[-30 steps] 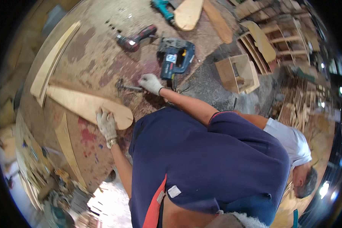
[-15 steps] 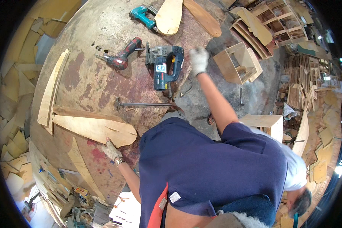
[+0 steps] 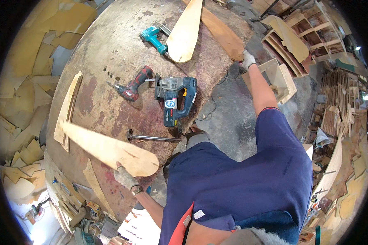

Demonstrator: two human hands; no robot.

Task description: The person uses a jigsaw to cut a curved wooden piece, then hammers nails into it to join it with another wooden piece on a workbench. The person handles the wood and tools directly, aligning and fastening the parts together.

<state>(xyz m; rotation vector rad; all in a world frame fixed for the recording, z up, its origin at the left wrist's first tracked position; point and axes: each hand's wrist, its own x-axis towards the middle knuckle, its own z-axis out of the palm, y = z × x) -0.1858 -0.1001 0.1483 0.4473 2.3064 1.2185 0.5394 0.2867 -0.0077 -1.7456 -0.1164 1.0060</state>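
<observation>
Over left part of tabletop (image 3: pixel 104 47), pale board (image 3: pixel 110 149) pinched at rounded end by left hand (image 3: pixel 126 178), fingers mostly hidden beneath. At far right edge, brown board (image 3: pixel 225 34) touched by right hand (image 3: pixel 248 60); whether fingers are closed cannot be told. Brown board and second pale board (image 3: pixel 186 36) cut off at top. Counted: three power tools (nailer (image 3: pixel 154 39), drill (image 3: pixel 135 83), jigsaw (image 3: pixel 180 100)), one hammer (image 3: pixel 155 138).

There are three paddle-shaped boards (image 3: pixel 110 148), one jigsaw (image 3: pixel 174 101), one drill (image 3: pixel 133 87), one nailer (image 3: pixel 154 41) and one hammer (image 3: pixel 153 137).
</observation>
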